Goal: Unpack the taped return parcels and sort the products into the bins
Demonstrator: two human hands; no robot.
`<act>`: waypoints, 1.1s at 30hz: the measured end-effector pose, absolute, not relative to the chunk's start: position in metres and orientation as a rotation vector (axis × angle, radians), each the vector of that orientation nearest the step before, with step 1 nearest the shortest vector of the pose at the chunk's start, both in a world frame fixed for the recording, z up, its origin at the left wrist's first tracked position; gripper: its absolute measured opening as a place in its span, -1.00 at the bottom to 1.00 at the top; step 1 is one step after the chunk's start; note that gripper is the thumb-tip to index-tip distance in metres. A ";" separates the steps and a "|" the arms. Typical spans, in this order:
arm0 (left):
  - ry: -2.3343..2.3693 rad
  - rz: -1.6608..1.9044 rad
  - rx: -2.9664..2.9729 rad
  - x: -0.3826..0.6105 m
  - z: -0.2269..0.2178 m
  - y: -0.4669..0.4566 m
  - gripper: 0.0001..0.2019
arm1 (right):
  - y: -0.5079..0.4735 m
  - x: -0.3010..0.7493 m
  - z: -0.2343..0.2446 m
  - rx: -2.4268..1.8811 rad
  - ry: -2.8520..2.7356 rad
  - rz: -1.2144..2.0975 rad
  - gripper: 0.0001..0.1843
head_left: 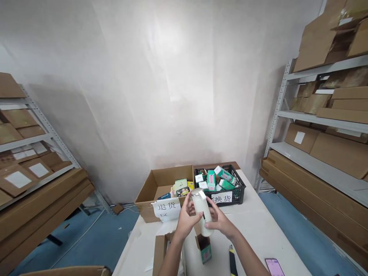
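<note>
Between my two hands is a white thermos flask [201, 212] with a silvery lid and a white loop at the top, held slightly tilted above the table. My left hand [188, 216] wraps its left side, and my right hand [219, 221] grips its right side. Just below the flask stands a small green box [206, 255] with its top open and a brown inside. To the left, an open cardboard box [160, 251] is partly covered by my left forearm. A yellow and black box cutter [232, 260] lies beside my right forearm.
At the table's back stand a large carton [146, 210] with booklets and a black crate [240, 193] full of small green and white boxes; both carry paper signs. A phone [274, 267] lies front right. Shelves of cartons [330, 145] flank both sides.
</note>
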State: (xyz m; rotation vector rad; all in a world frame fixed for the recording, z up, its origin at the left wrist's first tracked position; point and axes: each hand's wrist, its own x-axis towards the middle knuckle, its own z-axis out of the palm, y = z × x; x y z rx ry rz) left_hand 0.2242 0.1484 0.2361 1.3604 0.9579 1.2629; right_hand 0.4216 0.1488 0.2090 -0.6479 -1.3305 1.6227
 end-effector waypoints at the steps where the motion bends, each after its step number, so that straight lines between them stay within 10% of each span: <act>1: 0.900 1.257 1.338 0.226 0.238 0.150 0.20 | 0.146 0.418 0.204 -0.668 -1.314 1.587 0.27; 33: 0.861 1.145 1.219 0.247 0.264 0.165 0.33 | 0.127 0.414 0.216 -0.875 -1.325 1.360 0.42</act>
